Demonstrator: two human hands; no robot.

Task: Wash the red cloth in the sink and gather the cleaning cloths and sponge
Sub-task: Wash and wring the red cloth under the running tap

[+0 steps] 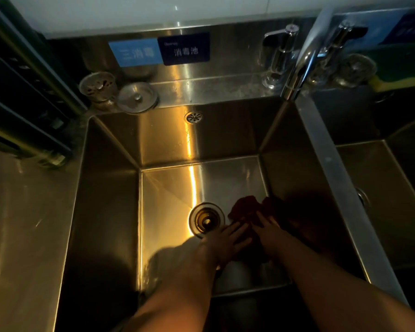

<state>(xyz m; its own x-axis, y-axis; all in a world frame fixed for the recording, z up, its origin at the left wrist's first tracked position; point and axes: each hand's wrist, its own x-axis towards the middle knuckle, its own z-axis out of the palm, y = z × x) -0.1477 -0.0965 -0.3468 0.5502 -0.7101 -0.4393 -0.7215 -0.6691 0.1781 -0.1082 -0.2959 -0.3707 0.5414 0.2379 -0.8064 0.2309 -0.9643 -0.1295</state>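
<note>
A dark red cloth point(247, 208) lies crumpled on the floor of the deep steel sink point(168, 183), to the right of the open drain point(206, 220). My left hand point(225, 238) rests flat on the cloth's near left edge with the fingers spread. My right hand point(270, 230) presses on the cloth just beside it, fingers apart. Neither hand has the cloth bunched in a fist. A green and yellow sponge point(393, 73) sits on the back ledge at the far right.
A strainer basket point(97, 86) and a drain plug point(137, 97) stand on the back left ledge. A tap point(297, 68) reaches over the divider to a second basin point(379, 178) on the right. A dark rack point(22, 92) stands at left over the steel counter.
</note>
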